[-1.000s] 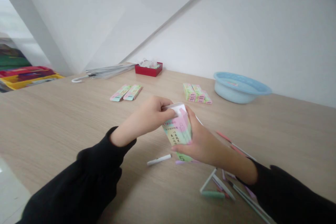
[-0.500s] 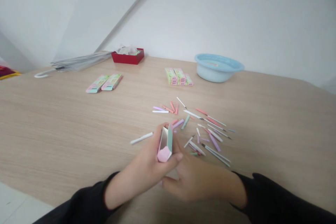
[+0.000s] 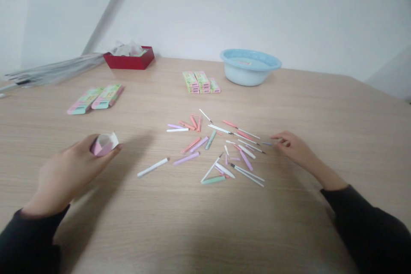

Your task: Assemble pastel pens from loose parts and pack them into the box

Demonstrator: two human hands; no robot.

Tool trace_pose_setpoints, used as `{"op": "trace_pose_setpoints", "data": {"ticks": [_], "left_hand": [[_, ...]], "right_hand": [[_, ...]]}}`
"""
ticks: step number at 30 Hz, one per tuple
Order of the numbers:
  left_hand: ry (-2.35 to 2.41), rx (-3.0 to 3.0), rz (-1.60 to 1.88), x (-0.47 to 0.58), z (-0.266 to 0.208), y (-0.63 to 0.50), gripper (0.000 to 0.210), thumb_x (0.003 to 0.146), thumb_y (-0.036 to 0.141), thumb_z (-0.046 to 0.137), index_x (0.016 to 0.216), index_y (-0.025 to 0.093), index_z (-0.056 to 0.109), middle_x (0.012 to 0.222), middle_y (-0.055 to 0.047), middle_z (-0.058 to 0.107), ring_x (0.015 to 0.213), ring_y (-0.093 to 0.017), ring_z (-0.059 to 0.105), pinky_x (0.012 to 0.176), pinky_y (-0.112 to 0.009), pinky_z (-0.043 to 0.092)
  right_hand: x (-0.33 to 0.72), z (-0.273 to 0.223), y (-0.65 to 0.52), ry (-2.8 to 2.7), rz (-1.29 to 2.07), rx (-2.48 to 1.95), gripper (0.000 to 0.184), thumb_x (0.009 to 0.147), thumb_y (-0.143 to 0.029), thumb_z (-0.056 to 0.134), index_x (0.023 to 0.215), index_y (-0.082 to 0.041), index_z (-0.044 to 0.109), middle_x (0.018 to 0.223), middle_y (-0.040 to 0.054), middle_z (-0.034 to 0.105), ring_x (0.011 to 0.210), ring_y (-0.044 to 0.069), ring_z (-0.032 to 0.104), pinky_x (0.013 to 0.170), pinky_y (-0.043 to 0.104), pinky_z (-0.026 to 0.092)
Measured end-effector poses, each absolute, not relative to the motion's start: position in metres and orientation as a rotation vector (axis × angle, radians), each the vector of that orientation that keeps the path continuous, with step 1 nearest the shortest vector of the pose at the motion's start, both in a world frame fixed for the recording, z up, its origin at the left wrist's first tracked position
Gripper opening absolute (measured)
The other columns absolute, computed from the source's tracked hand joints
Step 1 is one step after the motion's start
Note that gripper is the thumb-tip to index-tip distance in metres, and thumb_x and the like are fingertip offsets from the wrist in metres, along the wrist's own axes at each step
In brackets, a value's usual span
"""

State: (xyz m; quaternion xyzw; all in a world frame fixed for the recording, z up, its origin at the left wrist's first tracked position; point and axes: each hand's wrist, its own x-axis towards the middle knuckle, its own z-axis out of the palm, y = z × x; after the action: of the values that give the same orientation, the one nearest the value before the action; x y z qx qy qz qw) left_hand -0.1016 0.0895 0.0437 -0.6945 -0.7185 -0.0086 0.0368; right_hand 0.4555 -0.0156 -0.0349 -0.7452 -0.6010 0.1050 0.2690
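My left hand (image 3: 69, 165) is wrapped round a small pink and white carton (image 3: 105, 144), held above the left side of the table with its flaps up. On the right, my right hand (image 3: 295, 150) hovers with loosely bent fingers and nothing visible in them. Its fingertips are just beside a short bluish stick (image 3: 267, 143); whether they touch it I cannot tell. Left of that hand lie scattered pen parts: thin white refills (image 3: 248, 132), white, purple, coral and green barrels such as a purple barrel (image 3: 246, 160) and a green barrel (image 3: 214, 180). One white barrel (image 3: 153, 167) lies apart.
Two flat green and pink cartons (image 3: 107, 96) lie at the left. Stacked small cartons (image 3: 201, 81) stand at the back middle beside a blue basin (image 3: 250, 67). A red box (image 3: 130, 61) with plastic bags and a clear umbrella (image 3: 61, 72) are at the back left.
My hands have moved apart from the middle. The left carried the carton to the left; the right moved right, to the edge of the scattered parts. The view has shifted to the right.
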Motion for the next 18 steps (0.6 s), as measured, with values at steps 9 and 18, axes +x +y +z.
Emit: {"op": "trace_pose_setpoints", "data": {"ticks": [9,18], "left_hand": [[-1.816,-2.339,0.079,-0.098,-0.002,0.14,0.062,0.096,0.058,0.039,0.129,0.007,0.051,0.131,-0.023,0.059,0.117,-0.04,0.056,0.094,-0.04,0.042],[-1.829,-2.34,-0.289,-0.09,-0.001,0.136,0.05,0.103,0.033,0.032,0.141,0.003,0.042,0.137,-0.026,0.053,0.124,-0.038,0.049,0.103,-0.051,0.038]], "right_hand": [[0.457,-0.072,-0.005,-1.682,0.219,-1.966,0.021,0.088,-0.031,0.053,0.082,-0.019,0.07,0.089,0.0115,0.066,0.086,0.027,0.063,0.083,0.04,0.051],[0.441,-0.076,-0.001,-1.718,0.172,-1.872,0.024,0.091,-0.039,0.051,0.085,-0.022,0.066,0.085,0.0099,0.068,0.078,0.025,0.062,0.076,0.04,0.051]]}}
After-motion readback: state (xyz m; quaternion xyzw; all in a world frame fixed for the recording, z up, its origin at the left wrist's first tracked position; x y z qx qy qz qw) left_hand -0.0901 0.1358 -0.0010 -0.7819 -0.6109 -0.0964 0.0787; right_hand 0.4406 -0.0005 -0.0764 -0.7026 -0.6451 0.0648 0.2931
